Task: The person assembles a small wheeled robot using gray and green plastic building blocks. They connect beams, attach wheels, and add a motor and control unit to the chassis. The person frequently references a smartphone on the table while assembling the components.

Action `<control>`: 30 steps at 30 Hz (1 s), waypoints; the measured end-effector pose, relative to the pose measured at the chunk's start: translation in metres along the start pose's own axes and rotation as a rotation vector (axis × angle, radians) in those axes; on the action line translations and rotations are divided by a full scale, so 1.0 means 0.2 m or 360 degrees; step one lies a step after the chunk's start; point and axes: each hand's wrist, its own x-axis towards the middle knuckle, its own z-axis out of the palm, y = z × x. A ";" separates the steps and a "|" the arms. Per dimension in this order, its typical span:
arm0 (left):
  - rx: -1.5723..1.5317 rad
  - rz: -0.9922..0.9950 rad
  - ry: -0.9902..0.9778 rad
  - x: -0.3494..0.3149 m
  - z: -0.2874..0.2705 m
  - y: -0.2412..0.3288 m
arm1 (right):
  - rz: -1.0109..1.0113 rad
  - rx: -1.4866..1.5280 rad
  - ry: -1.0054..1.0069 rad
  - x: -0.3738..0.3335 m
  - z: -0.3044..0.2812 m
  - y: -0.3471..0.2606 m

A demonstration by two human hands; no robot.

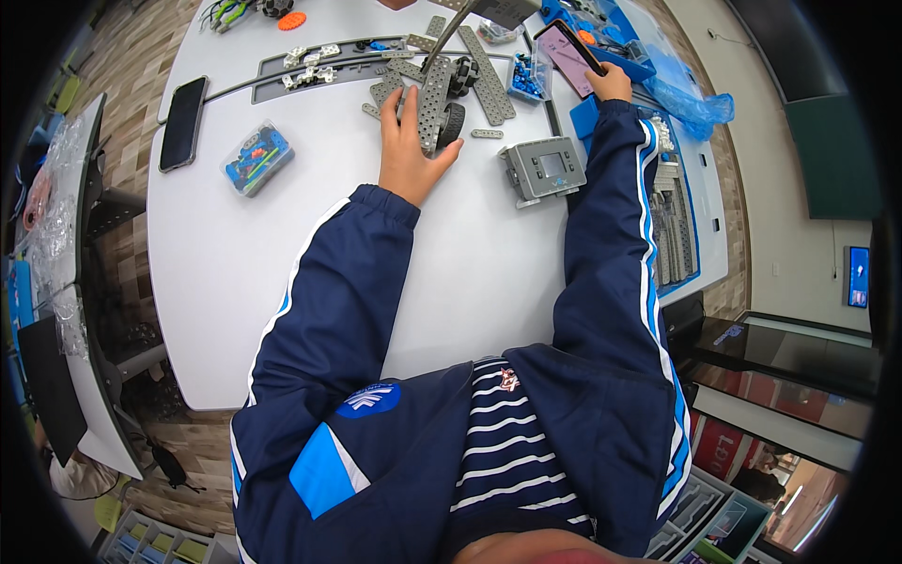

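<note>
My left hand (pixel 411 141) is around the near end of a grey wheeled chassis (pixel 434 99) built from perforated plates. Its fingers lie along the left side of the plate and its thumb is by a black wheel (pixel 454 122). My right hand (pixel 613 85) is closed at the lower right edge of a phone (pixel 565 54) with a lit pink screen. Part of its grip is hidden from above. A grey control box (pixel 543 171) with a small screen stands between my forearms. Perforated grey strips (pixel 489 85) lie right of the chassis.
A clear box of blue pieces (pixel 529 75) and a blue parts bin (pixel 615 42) stand at the far right. A blue-rimmed tray (pixel 672 221) lies beyond my right sleeve. Leftward are a clear box of colourful parts (pixel 258 158) and a black phone (pixel 183 124).
</note>
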 end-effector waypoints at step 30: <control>0.0062 -0.0024 0.0024 -0.01 0.01 -0.02 | 0.0017 -0.0072 -0.0002 -0.06 -0.03 -0.08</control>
